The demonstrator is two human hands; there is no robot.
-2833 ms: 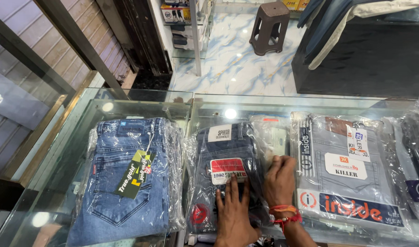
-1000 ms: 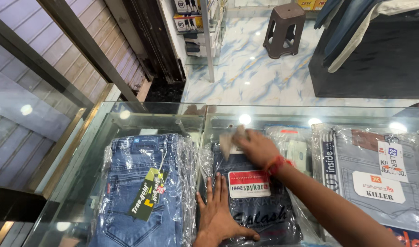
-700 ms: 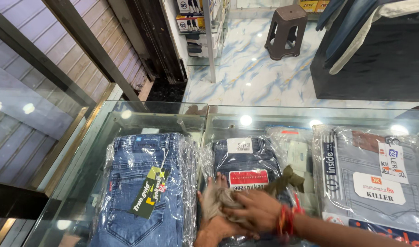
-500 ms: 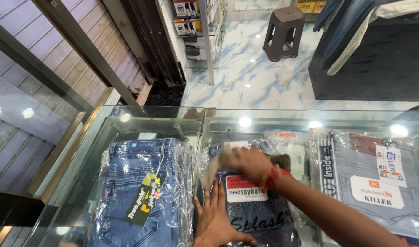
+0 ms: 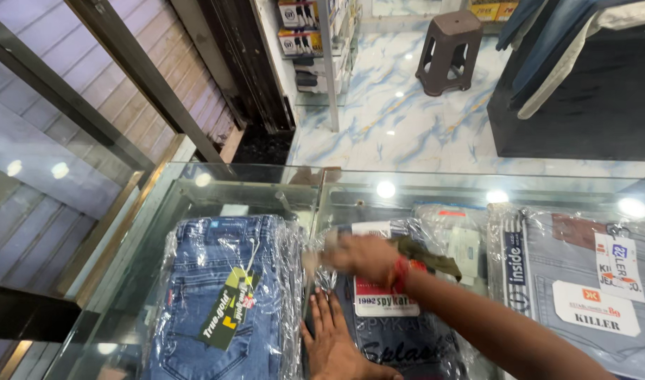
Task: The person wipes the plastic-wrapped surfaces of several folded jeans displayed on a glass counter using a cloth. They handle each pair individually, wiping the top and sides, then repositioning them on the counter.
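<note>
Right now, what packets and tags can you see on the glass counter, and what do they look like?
Left packet: light blue jeans in clear plastic, left on the counter.
Hang tag: dark and yellow-green, long, on that packet.
Middle packet: dark jeans in plastic, under the left hand and right hand.
Sticker: red and white, rectangular, on the middle packet.
Right packet: grey jeans, white labels.

Clothes shop: bagged jeans (image 5: 224,295), glass counter (image 5: 266,186)

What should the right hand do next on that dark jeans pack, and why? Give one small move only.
Probably sweep the right hand back down the dark jeans pack toward the left hand. The left palm lies flat on the pack's near end, pinning it to the glass counter, while the right hand, blurred, sits at the far end where the plastic wrap looks crinkled and loose.
</note>
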